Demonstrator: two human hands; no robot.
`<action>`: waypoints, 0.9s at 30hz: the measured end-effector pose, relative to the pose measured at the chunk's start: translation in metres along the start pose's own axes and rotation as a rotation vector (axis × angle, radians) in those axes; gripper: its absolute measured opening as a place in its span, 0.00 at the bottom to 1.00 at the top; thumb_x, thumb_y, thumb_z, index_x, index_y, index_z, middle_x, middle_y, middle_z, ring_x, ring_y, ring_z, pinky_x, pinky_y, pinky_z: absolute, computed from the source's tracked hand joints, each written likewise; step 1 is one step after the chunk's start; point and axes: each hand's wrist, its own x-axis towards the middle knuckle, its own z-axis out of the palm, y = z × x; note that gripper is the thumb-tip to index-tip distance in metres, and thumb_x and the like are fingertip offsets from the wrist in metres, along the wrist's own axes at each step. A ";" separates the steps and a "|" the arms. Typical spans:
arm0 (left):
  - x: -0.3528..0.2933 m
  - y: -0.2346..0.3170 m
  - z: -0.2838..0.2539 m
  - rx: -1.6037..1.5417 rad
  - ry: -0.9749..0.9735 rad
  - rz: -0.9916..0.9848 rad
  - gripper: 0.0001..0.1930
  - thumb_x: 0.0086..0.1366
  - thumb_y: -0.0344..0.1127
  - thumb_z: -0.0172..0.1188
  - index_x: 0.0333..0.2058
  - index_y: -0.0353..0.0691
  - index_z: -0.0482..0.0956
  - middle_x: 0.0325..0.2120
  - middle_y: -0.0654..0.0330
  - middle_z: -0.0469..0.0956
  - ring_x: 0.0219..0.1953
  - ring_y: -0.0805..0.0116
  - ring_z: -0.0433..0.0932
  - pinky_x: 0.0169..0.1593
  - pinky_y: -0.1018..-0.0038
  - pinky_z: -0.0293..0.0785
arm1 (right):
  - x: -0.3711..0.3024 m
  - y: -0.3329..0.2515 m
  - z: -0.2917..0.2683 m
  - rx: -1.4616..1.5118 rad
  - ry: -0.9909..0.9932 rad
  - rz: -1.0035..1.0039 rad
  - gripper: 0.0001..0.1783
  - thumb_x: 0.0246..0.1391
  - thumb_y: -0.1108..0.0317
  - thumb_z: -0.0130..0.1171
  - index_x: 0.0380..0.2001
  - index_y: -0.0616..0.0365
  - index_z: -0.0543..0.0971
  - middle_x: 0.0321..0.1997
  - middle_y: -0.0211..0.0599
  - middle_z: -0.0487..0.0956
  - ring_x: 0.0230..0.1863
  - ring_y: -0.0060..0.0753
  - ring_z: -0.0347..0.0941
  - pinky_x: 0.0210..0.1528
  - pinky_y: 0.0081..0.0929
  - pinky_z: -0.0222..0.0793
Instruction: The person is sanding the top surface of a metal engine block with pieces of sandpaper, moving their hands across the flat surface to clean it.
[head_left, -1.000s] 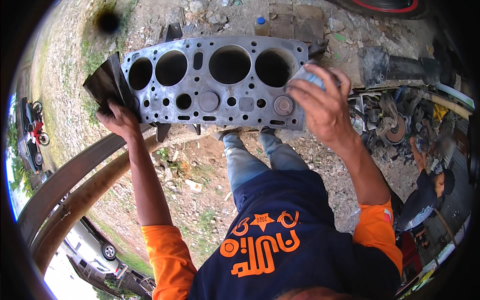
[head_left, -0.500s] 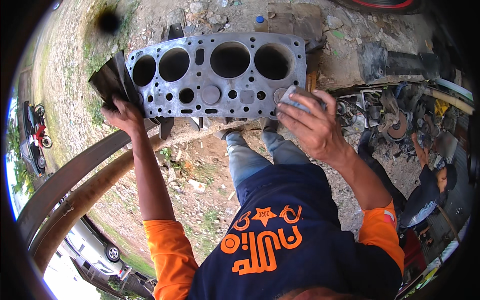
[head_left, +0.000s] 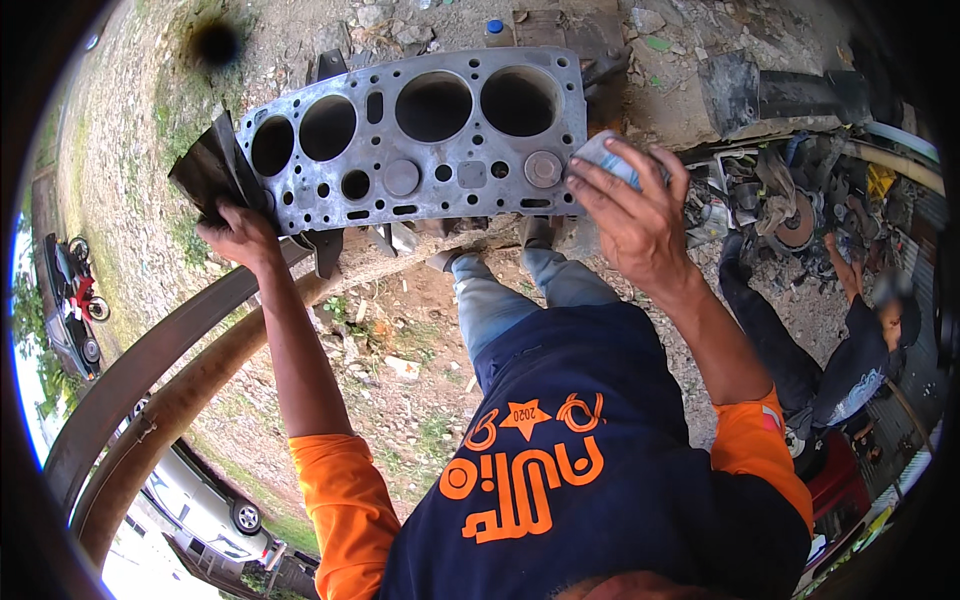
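Right hand [head_left: 638, 218], pinching grey pad [head_left: 598, 151], just shifted outward to engine block's [head_left: 420, 165] right edge, so round plug [head_left: 543, 169] near that end is fully uncovered; left hand [head_left: 243, 238] curled at black sheet [head_left: 208, 170] by engine block's left end, can't tell if gripping.

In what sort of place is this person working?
Probably an open-air vehicle repair yard: there is a bare engine block before the person, a heap of greasy machine parts at the right, and stony ground below.
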 end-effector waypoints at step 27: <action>0.004 0.005 -0.003 0.236 -0.103 0.101 0.24 0.71 0.47 0.55 0.49 0.26 0.73 0.41 0.29 0.78 0.44 0.27 0.76 0.52 0.42 0.69 | -0.003 -0.013 0.005 0.119 0.050 -0.063 0.06 0.57 0.72 0.63 0.35 0.53 0.88 0.46 0.28 0.89 0.64 0.38 0.78 0.72 0.55 0.53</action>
